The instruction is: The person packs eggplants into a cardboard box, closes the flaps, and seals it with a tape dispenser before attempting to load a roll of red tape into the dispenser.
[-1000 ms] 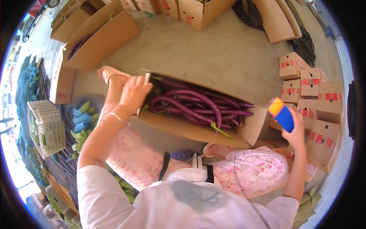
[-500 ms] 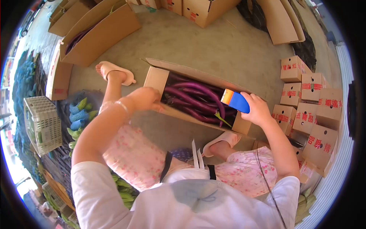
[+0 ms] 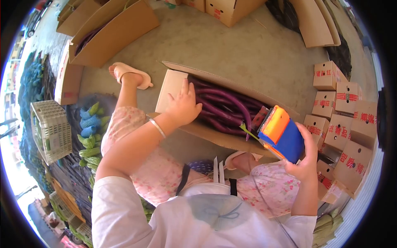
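Note:
An open cardboard box (image 3: 215, 138) lies on the concrete floor in front of me, filled with several long purple eggplants (image 3: 225, 105). My left hand (image 3: 182, 108) rests flat on the box's left end flap (image 3: 173, 87), pressing it down over the eggplants. My right hand (image 3: 304, 159) holds a blue and orange tape dispenser (image 3: 282, 133) raised near the box's right end. My knees in floral trousers and pink sandals frame the box.
Small printed cartons (image 3: 345, 107) are stacked at the right. Larger open boxes (image 3: 109, 35) stand at the upper left, one holding eggplants. A white plastic crate (image 3: 51, 130) and net-wrapped green vegetables (image 3: 89, 128) lie at the left. Flattened cardboard (image 3: 314, 20) lies far right.
My left hand moved from the box's near left edge onto the folded end flap. My right hand drew the tape dispenser back from over the eggplants toward me, to the right.

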The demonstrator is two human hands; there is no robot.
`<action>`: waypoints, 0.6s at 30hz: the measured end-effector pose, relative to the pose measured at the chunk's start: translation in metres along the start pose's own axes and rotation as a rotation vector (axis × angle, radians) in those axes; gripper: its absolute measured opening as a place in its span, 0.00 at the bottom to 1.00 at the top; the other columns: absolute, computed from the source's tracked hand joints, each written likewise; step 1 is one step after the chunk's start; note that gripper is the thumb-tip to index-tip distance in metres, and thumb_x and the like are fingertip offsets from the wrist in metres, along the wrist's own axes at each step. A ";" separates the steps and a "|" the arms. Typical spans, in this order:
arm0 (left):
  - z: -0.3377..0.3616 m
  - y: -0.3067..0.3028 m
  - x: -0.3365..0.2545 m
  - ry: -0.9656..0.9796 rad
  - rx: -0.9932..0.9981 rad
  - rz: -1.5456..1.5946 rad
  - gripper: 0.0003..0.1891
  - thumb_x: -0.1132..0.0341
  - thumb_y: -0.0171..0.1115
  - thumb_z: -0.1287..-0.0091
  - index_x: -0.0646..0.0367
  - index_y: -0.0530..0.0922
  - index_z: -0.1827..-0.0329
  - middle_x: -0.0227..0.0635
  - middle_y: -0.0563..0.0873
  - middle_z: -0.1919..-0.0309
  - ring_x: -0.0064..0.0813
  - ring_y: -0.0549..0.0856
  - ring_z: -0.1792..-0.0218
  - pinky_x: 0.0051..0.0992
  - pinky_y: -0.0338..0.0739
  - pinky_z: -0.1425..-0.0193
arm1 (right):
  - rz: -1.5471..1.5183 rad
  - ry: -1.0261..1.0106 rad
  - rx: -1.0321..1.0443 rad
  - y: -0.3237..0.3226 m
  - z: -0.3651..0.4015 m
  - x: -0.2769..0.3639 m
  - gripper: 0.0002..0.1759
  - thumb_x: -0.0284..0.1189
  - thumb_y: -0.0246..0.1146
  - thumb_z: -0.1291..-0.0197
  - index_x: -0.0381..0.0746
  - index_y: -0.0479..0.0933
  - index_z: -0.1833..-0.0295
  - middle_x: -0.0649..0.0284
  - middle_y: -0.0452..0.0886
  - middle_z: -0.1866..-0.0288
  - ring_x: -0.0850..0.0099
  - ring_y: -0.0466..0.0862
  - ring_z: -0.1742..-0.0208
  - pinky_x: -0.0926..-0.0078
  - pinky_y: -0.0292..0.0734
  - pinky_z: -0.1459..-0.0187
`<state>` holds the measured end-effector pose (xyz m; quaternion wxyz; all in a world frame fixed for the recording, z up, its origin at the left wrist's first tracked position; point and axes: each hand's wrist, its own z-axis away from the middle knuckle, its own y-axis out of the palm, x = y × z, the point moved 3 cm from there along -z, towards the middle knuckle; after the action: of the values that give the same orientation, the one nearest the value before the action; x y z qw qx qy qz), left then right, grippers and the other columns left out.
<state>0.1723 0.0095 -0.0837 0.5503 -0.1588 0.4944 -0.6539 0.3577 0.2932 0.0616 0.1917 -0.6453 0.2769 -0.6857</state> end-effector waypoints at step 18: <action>-0.092 0.025 0.068 -0.241 -0.048 -0.560 0.17 0.68 0.55 0.34 0.62 0.75 0.44 0.51 0.82 0.52 0.45 0.85 0.52 0.39 0.81 0.49 | 0.263 -0.226 -0.121 -0.023 0.003 -0.004 0.44 0.30 0.69 0.73 0.38 0.73 0.39 0.58 0.75 0.69 0.60 0.77 0.71 0.64 0.73 0.69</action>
<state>0.0938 -0.0043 -0.1688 0.3993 -0.3783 0.3781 -0.7447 0.3630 0.3131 0.0726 0.2706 -0.6869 0.3764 -0.5597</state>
